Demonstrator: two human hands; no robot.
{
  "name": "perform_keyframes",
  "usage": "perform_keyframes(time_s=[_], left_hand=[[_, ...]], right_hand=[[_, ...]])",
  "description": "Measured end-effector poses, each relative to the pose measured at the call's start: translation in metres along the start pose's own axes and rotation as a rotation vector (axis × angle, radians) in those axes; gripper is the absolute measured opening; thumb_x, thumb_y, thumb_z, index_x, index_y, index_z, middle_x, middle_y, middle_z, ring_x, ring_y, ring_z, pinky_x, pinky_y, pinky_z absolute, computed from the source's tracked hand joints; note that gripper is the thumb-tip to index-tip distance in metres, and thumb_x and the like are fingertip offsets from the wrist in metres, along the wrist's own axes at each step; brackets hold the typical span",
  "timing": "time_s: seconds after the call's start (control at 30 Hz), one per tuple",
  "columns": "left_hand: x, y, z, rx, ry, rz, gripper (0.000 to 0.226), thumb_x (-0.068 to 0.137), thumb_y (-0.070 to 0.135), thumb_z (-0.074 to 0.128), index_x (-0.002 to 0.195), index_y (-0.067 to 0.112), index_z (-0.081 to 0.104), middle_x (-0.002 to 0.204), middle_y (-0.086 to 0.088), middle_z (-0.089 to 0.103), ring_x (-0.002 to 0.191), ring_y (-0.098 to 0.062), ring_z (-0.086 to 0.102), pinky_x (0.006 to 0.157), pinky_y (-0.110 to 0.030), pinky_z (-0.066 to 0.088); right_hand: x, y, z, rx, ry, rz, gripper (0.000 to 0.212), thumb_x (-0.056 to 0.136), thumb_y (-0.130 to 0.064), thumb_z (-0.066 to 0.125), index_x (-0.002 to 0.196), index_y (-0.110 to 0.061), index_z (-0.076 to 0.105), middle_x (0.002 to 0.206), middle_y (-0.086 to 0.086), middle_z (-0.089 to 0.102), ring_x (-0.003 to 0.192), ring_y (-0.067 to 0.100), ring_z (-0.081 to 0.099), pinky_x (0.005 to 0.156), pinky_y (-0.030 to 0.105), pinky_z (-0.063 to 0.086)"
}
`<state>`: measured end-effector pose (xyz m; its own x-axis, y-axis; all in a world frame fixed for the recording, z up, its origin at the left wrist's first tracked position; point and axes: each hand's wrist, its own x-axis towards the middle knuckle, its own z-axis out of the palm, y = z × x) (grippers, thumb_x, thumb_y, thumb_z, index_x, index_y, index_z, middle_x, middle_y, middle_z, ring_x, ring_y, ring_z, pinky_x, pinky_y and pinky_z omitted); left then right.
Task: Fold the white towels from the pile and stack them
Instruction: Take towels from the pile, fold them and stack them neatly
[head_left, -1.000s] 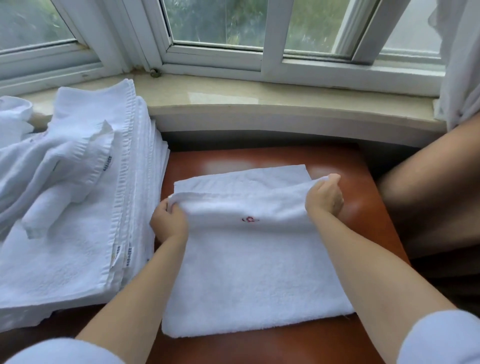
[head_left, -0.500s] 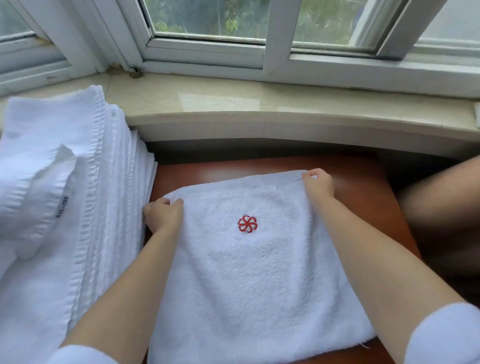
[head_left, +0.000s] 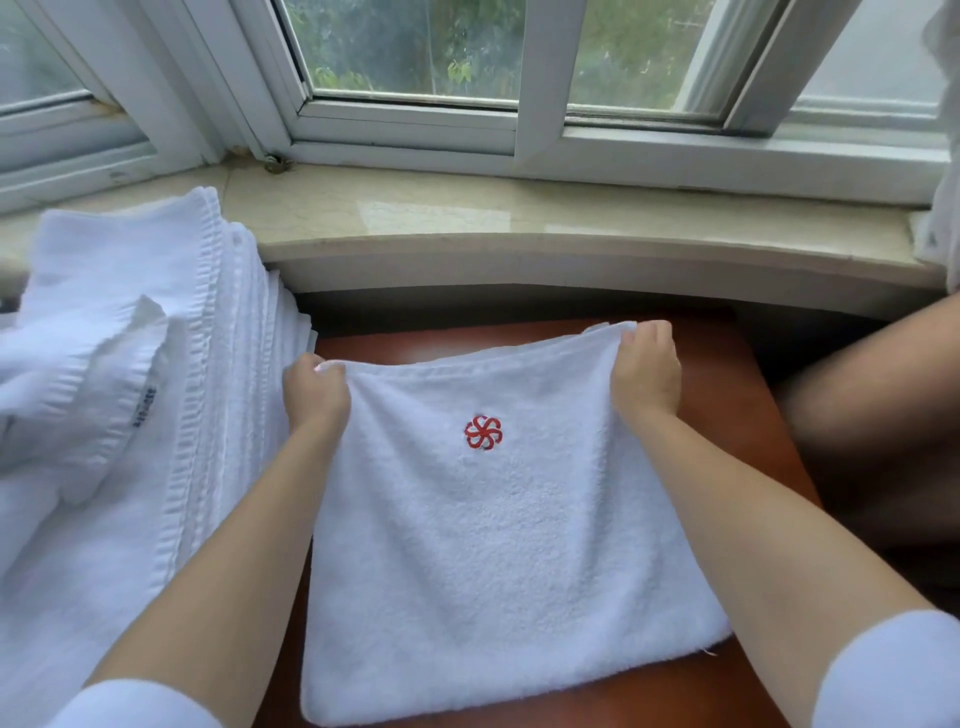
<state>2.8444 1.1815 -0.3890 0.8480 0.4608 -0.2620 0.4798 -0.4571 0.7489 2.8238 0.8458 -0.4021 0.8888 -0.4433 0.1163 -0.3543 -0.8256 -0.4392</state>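
towel: a white terry towel with a red pinwheel emblem lies folded on the red-brown table, directly below the window sill.
left hand: the left hand has its fingers curled around the towel's far left corner, pinching it.
right hand: the right hand grips the far right corner, which is lifted slightly off the table.
handling: it looks soft, light and limp, likely to sag between the hands; thick pile should give good grip. corners or the far edge seem the best hold, both at once to keep the layers aligned.
stack: folded white towels sit just left of the table, with loose rumpled ones lying on top.
containers: none in view; the stack itself takes the finished towel.
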Motion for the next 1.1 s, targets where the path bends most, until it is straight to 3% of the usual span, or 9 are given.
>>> perform_keyframes(time_s=[0.1, 0.3, 0.47, 0.6, 0.7, 0.77, 0.9, 1.0, 1.1], left_hand=[[-0.005, -0.013, 0.003, -0.122, 0.027, 0.058, 0.017, 0.102, 0.032, 0.032, 0.096, 0.017, 0.038, 0.08, 0.004, 0.042, 0.069, -0.011, 0.043, 0.059, -0.026, 0.036], [0.021, -0.033, 0.007, 0.1, 0.094, -0.041, 0.022, 0.105, 0.033, 0.026, 0.102, 0.011, 0.031, 0.095, -0.011, 0.047, 0.082, -0.025, 0.047, 0.071, -0.035, 0.038], [0.04, -0.024, 0.016, 0.242, 0.129, -0.127, 0.031, 0.104, 0.027, 0.029, 0.116, 0.002, 0.042, 0.118, -0.021, 0.054, 0.107, -0.037, 0.053, 0.088, -0.042, 0.041], [0.048, -0.018, 0.019, 0.395, 0.005, -0.22, 0.039, 0.1, 0.025, 0.037, 0.132, 0.005, 0.046, 0.13, -0.018, 0.054, 0.118, -0.038, 0.052, 0.098, -0.043, 0.041], [0.048, -0.009, 0.021, 0.548, -0.123, -0.206, 0.045, 0.097, 0.029, 0.042, 0.134, 0.004, 0.049, 0.138, -0.018, 0.046, 0.122, -0.038, 0.048, 0.098, -0.042, 0.044], [0.045, -0.001, 0.022, 0.697, -0.178, -0.212, 0.049, 0.094, 0.034, 0.049, 0.134, 0.004, 0.049, 0.144, -0.018, 0.036, 0.128, -0.037, 0.042, 0.102, -0.045, 0.043], [0.045, 0.01, 0.016, 0.694, -0.343, -0.207, 0.039, 0.087, 0.028, 0.058, 0.117, 0.004, 0.058, 0.132, -0.016, 0.049, 0.12, -0.035, 0.05, 0.102, -0.044, 0.045], [0.039, 0.017, 0.008, 0.592, -0.468, -0.236, 0.026, 0.081, 0.014, 0.063, 0.104, 0.003, 0.062, 0.112, -0.015, 0.06, 0.103, -0.031, 0.058, 0.085, -0.034, 0.05], [0.031, 0.017, 0.001, 0.46, -0.433, -0.196, 0.036, 0.08, 0.014, 0.064, 0.111, -0.006, 0.061, 0.096, -0.017, 0.059, 0.09, -0.032, 0.059, 0.071, -0.036, 0.048]], right_hand=[[0.011, -0.008, 0.005, 0.333, -0.043, 0.152, 0.029, 0.104, -0.028, 0.027, 0.107, -0.005, 0.045, 0.105, 0.012, 0.053, 0.086, 0.027, 0.049, 0.07, 0.033, 0.032], [0.033, -0.014, 0.036, 0.159, -0.277, 0.152, 0.023, 0.105, -0.031, 0.02, 0.1, -0.013, 0.034, 0.104, 0.018, 0.057, 0.092, 0.034, 0.053, 0.07, 0.035, 0.035], [0.057, -0.026, 0.057, -0.021, -0.329, 0.124, 0.026, 0.104, -0.018, 0.028, 0.118, -0.002, 0.043, 0.11, 0.023, 0.06, 0.1, 0.04, 0.057, 0.069, 0.036, 0.041], [0.056, -0.026, 0.065, -0.203, -0.266, 0.099, 0.029, 0.099, -0.019, 0.04, 0.118, -0.004, 0.054, 0.118, 0.019, 0.057, 0.11, 0.037, 0.052, 0.077, 0.036, 0.042], [0.06, -0.025, 0.061, -0.099, -0.295, 0.121, 0.026, 0.089, -0.019, 0.051, 0.111, -0.009, 0.06, 0.128, 0.016, 0.044, 0.117, 0.035, 0.039, 0.093, 0.04, 0.038], [0.069, -0.029, 0.054, 0.016, -0.402, 0.215, 0.021, 0.084, -0.018, 0.055, 0.104, -0.015, 0.062, 0.127, 0.013, 0.044, 0.111, 0.033, 0.044, 0.093, 0.04, 0.043], [0.08, -0.042, 0.041, 0.249, -0.607, 0.34, 0.035, 0.082, -0.019, 0.068, 0.116, -0.011, 0.06, 0.111, 0.009, 0.06, 0.093, 0.024, 0.056, 0.085, 0.039, 0.053], [0.079, -0.045, 0.036, 0.258, -0.65, 0.321, 0.043, 0.086, -0.025, 0.067, 0.123, -0.007, 0.056, 0.11, 0.007, 0.059, 0.097, 0.026, 0.057, 0.079, 0.035, 0.05], [0.079, -0.046, 0.024, 0.111, -0.598, 0.207, 0.031, 0.091, -0.025, 0.062, 0.11, -0.001, 0.061, 0.099, 0.011, 0.062, 0.09, 0.026, 0.06, 0.08, 0.037, 0.053]])
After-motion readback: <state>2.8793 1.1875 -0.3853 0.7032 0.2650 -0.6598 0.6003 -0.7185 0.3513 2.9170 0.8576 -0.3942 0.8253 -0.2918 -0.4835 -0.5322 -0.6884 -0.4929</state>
